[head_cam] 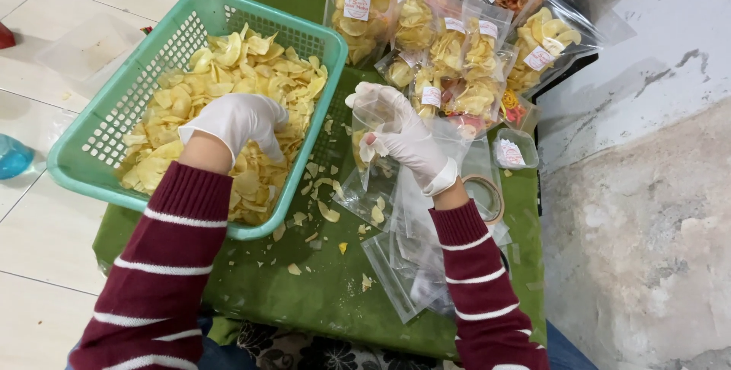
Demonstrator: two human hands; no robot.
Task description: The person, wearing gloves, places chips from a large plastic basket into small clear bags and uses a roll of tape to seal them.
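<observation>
Below, left hand (237,120) in chips (228,73), right hand (403,135) holding clear bag (365,180)

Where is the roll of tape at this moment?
In the head view, the roll of tape lies on the green cloth at the right side, just right of the right hand's wrist and below the small labelled packet.

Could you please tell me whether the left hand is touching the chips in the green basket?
Touching: the head view shows the gloved left hand pressed down into the chips, fingers among them.
</observation>
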